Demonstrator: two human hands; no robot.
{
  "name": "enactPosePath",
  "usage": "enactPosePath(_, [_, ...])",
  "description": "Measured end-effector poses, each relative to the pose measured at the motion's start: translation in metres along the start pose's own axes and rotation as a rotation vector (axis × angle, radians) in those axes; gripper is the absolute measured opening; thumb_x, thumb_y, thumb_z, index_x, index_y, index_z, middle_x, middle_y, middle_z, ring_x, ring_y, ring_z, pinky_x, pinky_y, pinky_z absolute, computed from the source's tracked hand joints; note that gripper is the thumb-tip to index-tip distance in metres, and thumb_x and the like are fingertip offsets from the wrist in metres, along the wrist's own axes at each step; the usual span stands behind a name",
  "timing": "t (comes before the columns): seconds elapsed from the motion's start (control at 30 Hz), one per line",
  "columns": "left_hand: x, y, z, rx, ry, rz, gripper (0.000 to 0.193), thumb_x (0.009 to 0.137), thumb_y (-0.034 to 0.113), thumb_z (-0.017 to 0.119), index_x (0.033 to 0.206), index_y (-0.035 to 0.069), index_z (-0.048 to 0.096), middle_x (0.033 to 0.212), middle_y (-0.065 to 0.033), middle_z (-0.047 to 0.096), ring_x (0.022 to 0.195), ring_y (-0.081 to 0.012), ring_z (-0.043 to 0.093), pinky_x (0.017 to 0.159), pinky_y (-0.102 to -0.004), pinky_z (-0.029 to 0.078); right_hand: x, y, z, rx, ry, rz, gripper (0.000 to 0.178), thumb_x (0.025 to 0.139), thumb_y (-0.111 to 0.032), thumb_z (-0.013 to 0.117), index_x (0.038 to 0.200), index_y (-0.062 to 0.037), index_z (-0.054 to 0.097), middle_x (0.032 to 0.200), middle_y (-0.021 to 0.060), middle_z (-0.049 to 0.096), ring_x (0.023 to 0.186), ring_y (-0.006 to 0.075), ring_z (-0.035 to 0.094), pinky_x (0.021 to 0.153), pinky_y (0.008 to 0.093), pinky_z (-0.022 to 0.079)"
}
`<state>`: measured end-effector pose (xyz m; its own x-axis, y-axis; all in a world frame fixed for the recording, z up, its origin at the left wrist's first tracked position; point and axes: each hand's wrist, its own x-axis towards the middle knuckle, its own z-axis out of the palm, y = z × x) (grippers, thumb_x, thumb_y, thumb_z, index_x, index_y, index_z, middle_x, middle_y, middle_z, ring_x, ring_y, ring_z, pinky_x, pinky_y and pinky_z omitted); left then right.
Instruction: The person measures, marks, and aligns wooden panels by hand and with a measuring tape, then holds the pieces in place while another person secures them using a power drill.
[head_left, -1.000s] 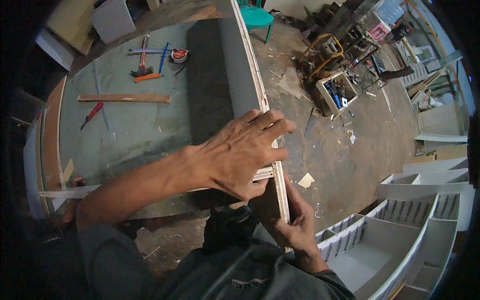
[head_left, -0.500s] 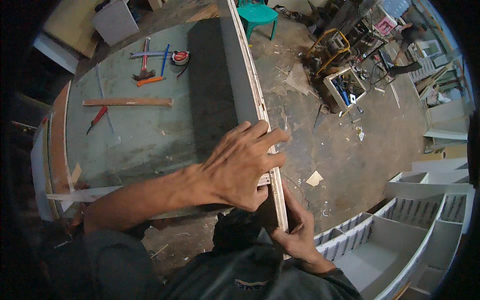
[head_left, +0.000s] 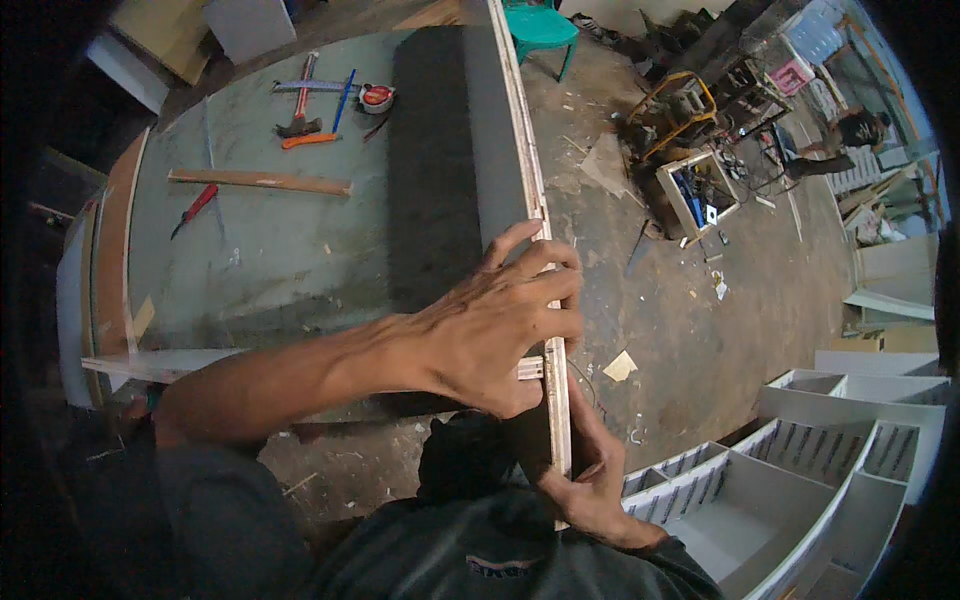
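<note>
Board clamped in two places

From here I have my left grip closed over the board's edge, my right grip around its near end; it runs along the table's right side. On the floor, a wooden box holds jumbled blue things — nearer, a white cabinet shows compartments. The table carries a hammer and wood strip — beyond, a green chair.

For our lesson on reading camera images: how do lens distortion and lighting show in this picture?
Head view: the white compartmented cabinet bows along its long edge; head view: a dark band, shadow or reflection, lies across the grey-green panel beside the upright plywood board; head view: black corners, left sleeve fading into darkness.
</note>
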<state>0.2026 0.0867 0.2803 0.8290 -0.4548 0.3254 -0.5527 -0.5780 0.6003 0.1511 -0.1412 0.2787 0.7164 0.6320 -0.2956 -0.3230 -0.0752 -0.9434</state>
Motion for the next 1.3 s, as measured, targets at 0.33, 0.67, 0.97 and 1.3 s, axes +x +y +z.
enactPosePath(0.33, [0.003,-0.001,0.000,-0.038,-0.023,-0.006,0.027,0.057,0.020,0.069,0.081,0.010,0.066,0.099,-0.0087,0.057,0.123,-0.0299,0.046,0.116,-0.0578,0.016,-0.002,0.003,-0.002,-0.072,0.008,-0.005,0.091,0.070,0.009,0.053,0.155,0.0071,0.019,0.161,0.0199,0.025,0.149,0.0246,0.025,0.119,0.0348,0.020])
enactPosePath(0.67, [0.002,-0.003,0.004,-0.035,-0.004,0.004,0.032,0.055,0.022,0.066,0.081,0.005,0.064,0.100,-0.0133,0.057,0.123,-0.0335,0.045,0.118,-0.0582,0.013,-0.003,0.001,-0.001,-0.005,0.013,-0.013,0.090,0.072,0.008,0.054,0.155,0.0070,0.018,0.160,0.0185,0.026,0.147,0.0216,0.027,0.117,0.0329,0.023])
enactPosePath(0.97, [0.000,-0.002,0.005,0.000,-0.005,0.004,0.035,0.056,0.025,0.067,0.083,0.004,0.066,0.100,-0.0139,0.058,0.123,-0.0341,0.046,0.118,-0.0585,0.015,-0.005,0.000,0.003,-0.027,0.037,0.013,0.090,0.070,0.009,0.052,0.154,0.0088,0.019,0.160,0.0193,0.027,0.147,0.0235,0.028,0.118,0.0339,0.022])
enactPosePath(1.3, [0.005,-0.003,0.010,0.017,0.018,0.033,0.031,0.055,0.025,0.068,0.079,0.006,0.063,0.095,-0.0116,0.057,0.114,-0.0319,0.049,0.114,-0.0603,0.016,-0.001,-0.002,0.004,0.100,0.017,-0.011,0.085,0.080,0.006,0.057,0.154,0.0080,0.016,0.160,0.0200,0.025,0.147,0.0241,0.027,0.119,0.0367,0.022])
